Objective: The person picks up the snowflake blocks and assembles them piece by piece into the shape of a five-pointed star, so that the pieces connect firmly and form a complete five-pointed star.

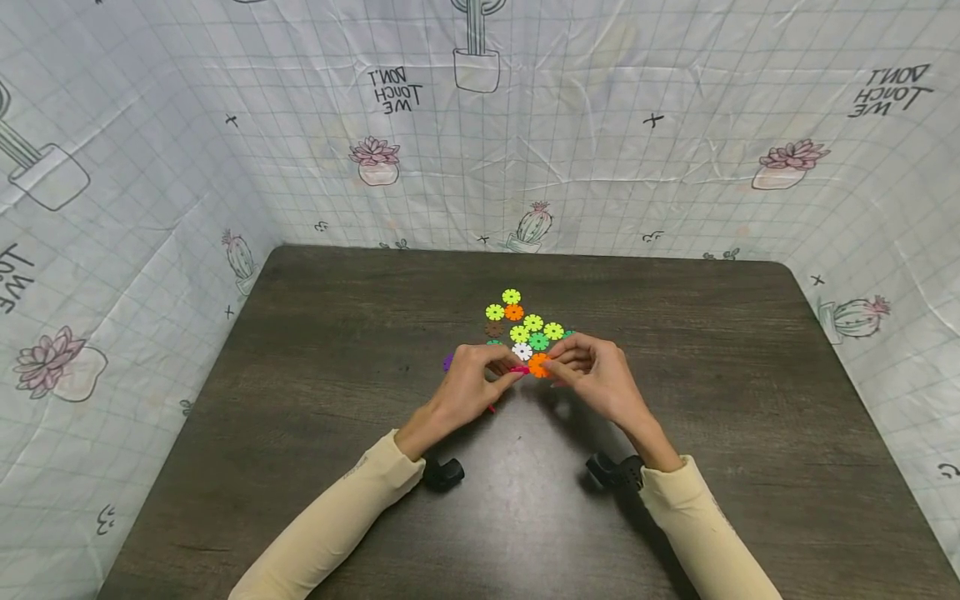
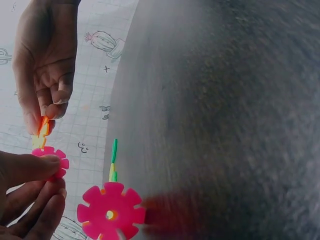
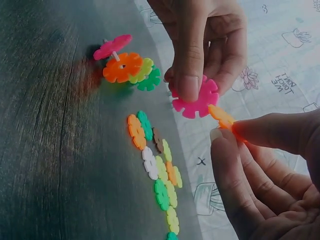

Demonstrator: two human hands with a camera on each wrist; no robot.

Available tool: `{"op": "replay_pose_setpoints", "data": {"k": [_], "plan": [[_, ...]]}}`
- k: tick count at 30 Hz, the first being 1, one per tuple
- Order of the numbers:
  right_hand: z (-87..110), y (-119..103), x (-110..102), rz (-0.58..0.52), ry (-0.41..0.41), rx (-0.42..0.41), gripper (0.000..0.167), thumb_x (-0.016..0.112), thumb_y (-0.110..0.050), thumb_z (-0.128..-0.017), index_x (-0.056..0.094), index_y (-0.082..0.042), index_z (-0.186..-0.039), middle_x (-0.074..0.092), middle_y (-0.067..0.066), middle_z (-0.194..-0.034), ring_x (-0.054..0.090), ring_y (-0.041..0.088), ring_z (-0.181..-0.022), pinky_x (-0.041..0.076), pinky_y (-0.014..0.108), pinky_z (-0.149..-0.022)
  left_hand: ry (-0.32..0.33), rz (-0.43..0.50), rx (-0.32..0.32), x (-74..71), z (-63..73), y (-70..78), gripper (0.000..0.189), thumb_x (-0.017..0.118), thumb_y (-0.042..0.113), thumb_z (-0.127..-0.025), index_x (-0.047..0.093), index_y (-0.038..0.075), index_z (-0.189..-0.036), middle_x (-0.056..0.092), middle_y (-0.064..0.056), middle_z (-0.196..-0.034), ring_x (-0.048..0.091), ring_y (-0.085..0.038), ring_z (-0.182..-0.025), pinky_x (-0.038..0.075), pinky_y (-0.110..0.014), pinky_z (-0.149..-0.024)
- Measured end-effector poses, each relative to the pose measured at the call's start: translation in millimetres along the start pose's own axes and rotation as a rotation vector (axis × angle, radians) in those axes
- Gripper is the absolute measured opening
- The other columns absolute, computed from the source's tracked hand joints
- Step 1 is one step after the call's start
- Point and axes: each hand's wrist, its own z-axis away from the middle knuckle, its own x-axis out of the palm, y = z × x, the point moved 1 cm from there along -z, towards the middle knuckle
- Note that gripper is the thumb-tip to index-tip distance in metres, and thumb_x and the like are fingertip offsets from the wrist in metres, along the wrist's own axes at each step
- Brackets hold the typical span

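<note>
My left hand [image 1: 467, 385] pinches a pink notched plastic disc [image 3: 200, 102] between thumb and fingers, above the table. Opposite it, my right hand [image 1: 603, 382] pinches an orange notched disc [image 1: 537, 365] by its edge. In the right wrist view the edges of the two discs meet at an angle, the orange one seen nearly edge-on. Below the left hand stands a cluster of discs, with a pink disc [image 2: 122, 210], an orange disc [image 3: 120, 69], a yellow-green disc [image 3: 142, 71] and a green disc [image 3: 150, 81] close together.
Loose discs lie flat beyond the hands: several yellow-green discs [image 1: 532, 322], a white disc [image 1: 522, 352], a green disc [image 1: 538, 342] and a brown disc [image 1: 493, 330]. A purple disc [image 1: 447, 363] shows beside the left hand. Printed cloth [image 1: 600, 183] hangs around the dark wooden table [image 1: 337, 333].
</note>
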Motion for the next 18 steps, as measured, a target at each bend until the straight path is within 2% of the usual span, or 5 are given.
{"op": "replay_pose_setpoints", "data": {"k": [9,15,18], "plan": [[1.5,2.3,-1.2,-0.071,-0.027,0.042,0.019,0.077,-0.011,-0.095,0.07,0.002,-0.106,0.078,0.023,-0.099,0.079,0.032,-0.083,0.066,0.047,-0.078,0.03,-0.05,0.074,-1.8,2.6,0.2,0.01,0.081,0.006,-0.091,0.082,0.009,-0.1,0.082,-0.003,-0.095,0.077,-0.013,-0.083,0.063,-0.022,-0.075],[2.5,2.7,-2.9,-0.115,-0.046,0.059,0.026,0.076,-0.012,-0.096,0.07,0.002,-0.117,0.078,0.025,-0.106,0.079,0.036,-0.089,0.065,0.048,-0.082,0.096,-0.027,0.132,-1.4,4.9,0.2,0.011,0.082,0.007,-0.09,0.082,0.009,-0.101,0.082,-0.003,-0.095,0.078,-0.011,-0.083,0.062,-0.017,-0.076],[2.4,3.2,-3.4,-0.124,-0.052,0.072,0.026,0.076,-0.015,-0.097,0.072,0.001,-0.118,0.078,0.023,-0.107,0.079,0.036,-0.091,0.065,0.048,-0.083,0.108,-0.011,0.152,-1.1,5.9,-0.4,0.012,0.081,0.008,-0.092,0.082,0.008,-0.103,0.082,-0.004,-0.096,0.079,-0.011,-0.086,0.061,-0.016,-0.077]]}}
